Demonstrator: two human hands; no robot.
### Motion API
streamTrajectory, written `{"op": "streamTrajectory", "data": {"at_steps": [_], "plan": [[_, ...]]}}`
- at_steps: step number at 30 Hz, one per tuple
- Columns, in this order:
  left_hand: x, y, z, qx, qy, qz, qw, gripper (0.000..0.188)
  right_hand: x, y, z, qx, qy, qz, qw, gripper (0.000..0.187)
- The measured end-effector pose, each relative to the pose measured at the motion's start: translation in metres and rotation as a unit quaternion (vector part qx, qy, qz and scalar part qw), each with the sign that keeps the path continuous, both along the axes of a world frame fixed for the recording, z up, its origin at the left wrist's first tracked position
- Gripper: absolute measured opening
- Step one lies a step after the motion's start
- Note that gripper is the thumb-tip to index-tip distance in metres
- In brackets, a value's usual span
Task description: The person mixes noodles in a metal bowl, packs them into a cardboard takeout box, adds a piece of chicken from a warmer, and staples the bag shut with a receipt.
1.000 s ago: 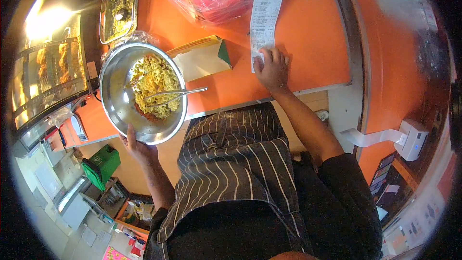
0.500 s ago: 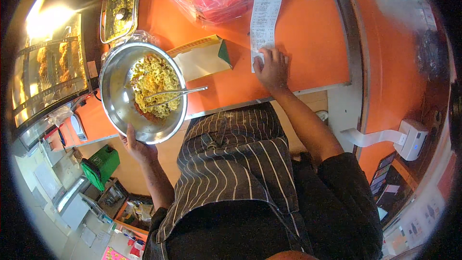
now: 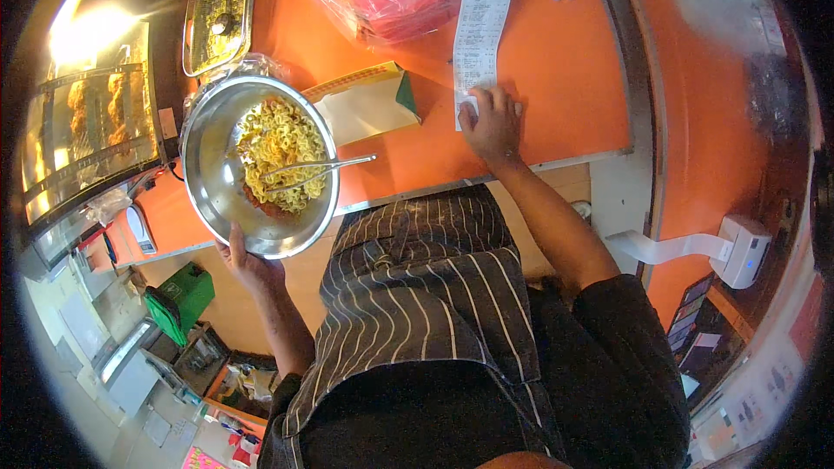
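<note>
My left hand (image 3: 250, 265) is closed on the lower rim of a steel mixing bowl (image 3: 207, 200), its thumb over the edge. The bowl is tilted towards me, partly over the counter's front edge. Inside it lie curly yellow noodles (image 3: 291, 143) with some reddish sauce, and a pair of metal tongs (image 3: 352, 161) rests across them, the handle end over the right rim. My right hand (image 3: 493, 128) is at the lower end of a long printed receipt (image 3: 480, 30), thumb and curled fingers gripping the paper against the orange counter.
An open paper food box (image 3: 360, 113) lies right of the bowl. Behind are a red package in clear plastic (image 3: 373, 0) and a lidded tray (image 3: 217, 22). A lit display case (image 3: 87, 113) stands left, a green bin (image 3: 181, 300) below it. A printer (image 3: 741, 252) trails paper at right.
</note>
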State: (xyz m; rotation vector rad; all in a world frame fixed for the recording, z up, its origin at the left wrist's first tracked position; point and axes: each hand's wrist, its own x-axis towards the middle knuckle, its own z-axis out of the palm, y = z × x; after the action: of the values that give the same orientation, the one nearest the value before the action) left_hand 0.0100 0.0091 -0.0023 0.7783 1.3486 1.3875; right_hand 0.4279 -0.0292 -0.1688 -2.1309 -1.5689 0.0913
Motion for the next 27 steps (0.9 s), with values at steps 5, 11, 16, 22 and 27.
{"op": "streamTrajectory", "data": {"at_steps": [5, 11, 16, 22, 27], "plan": [[-0.0027, -0.0028, -0.0026, 0.001, 0.004, 0.005, 1.000, 0.046, 0.0026, -0.0006, 0.0005, 0.021, -0.016, 0.008, 1.000, 0.034], [-0.0046, -0.0052, -0.0035, 0.001, 0.002, 0.002, 1.000, 0.044, 0.0036, -0.0009, -0.0024, 0.023, -0.024, 0.006, 0.999, 0.034], [-0.0028, -0.0075, -0.0001, 0.005, -0.023, 0.008, 1.000, 0.032, 0.0021, -0.0007, 0.0014, 0.033, -0.031, 0.007, 0.999, 0.033], [0.0008, -0.0070, 0.0039, 0.004, -0.010, 0.023, 1.000, 0.031, 0.0012, -0.0011, -0.0001, 0.032, -0.022, 0.004, 0.999, 0.030], [-0.0021, -0.0096, 0.0065, 0.004, -0.011, 0.019, 1.000, 0.030, -0.0004, 0.0000, 0.0025, 0.014, -0.009, 0.005, 1.000, 0.029]]}}
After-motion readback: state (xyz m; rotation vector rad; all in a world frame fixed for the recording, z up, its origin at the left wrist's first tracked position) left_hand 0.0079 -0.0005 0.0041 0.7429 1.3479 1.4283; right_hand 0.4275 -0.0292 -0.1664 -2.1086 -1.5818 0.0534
